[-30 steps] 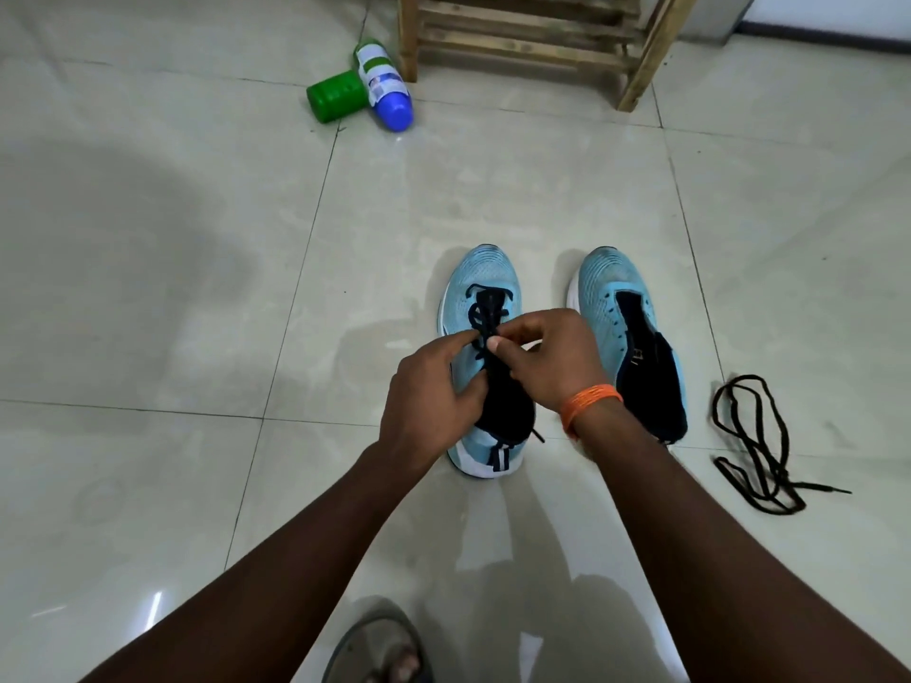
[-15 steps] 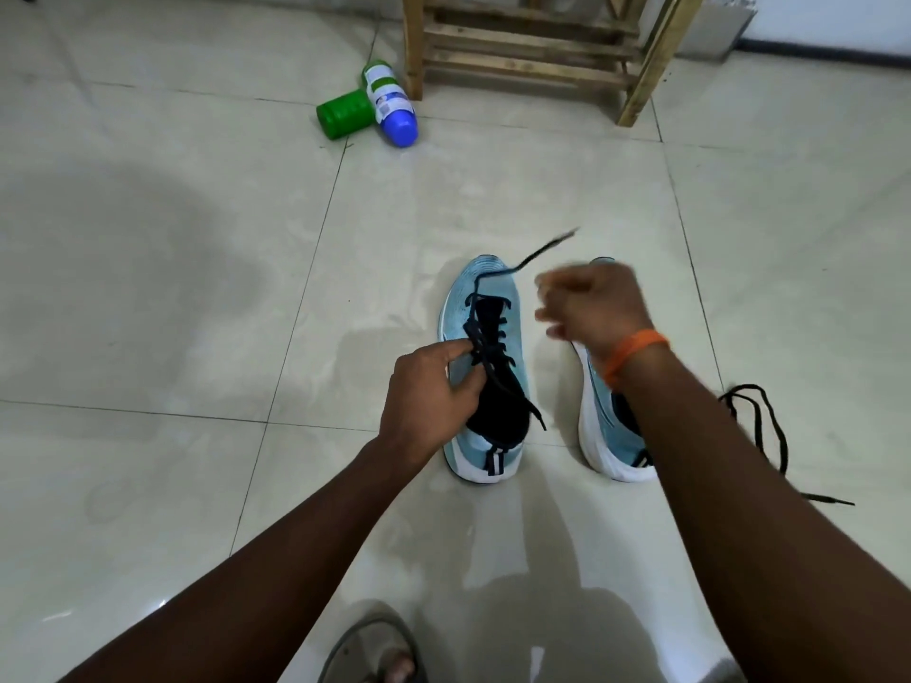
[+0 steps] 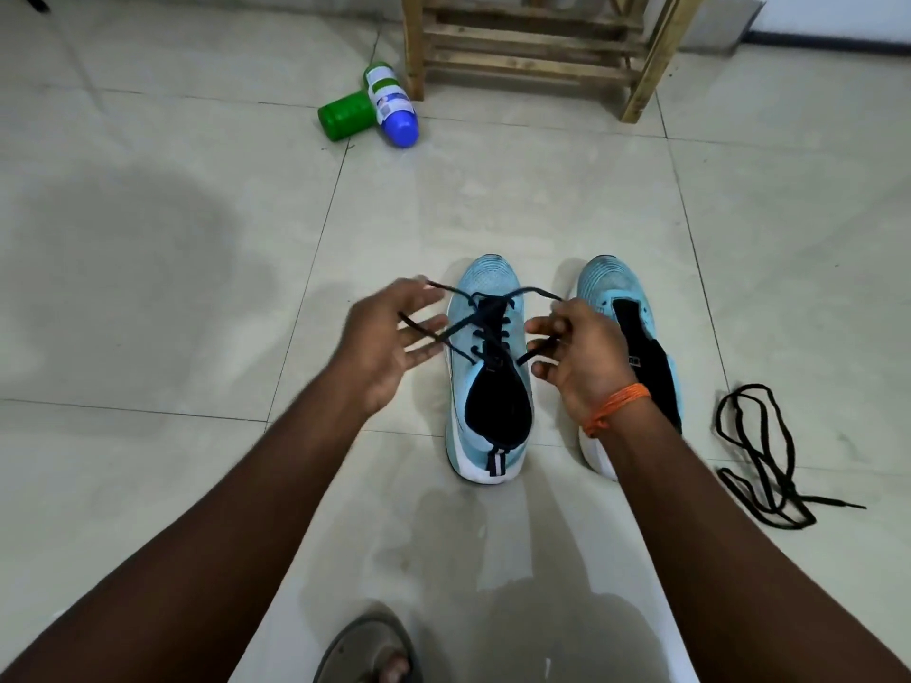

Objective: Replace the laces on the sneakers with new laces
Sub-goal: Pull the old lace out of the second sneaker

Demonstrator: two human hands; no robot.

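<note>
As left hand opens — right hand pinches lace.

Matt knit cloth, woven cord, glossy tile.
Between the fingers of the left hand and the right hand, the sneaker is matt blue knit cloth over a smooth white sole. The lace across those fingers is matt woven cord. The floor beneath is glossy tile, and beyond the fingertips lie shiny plastic bottles and a rough wooden rack.
</note>
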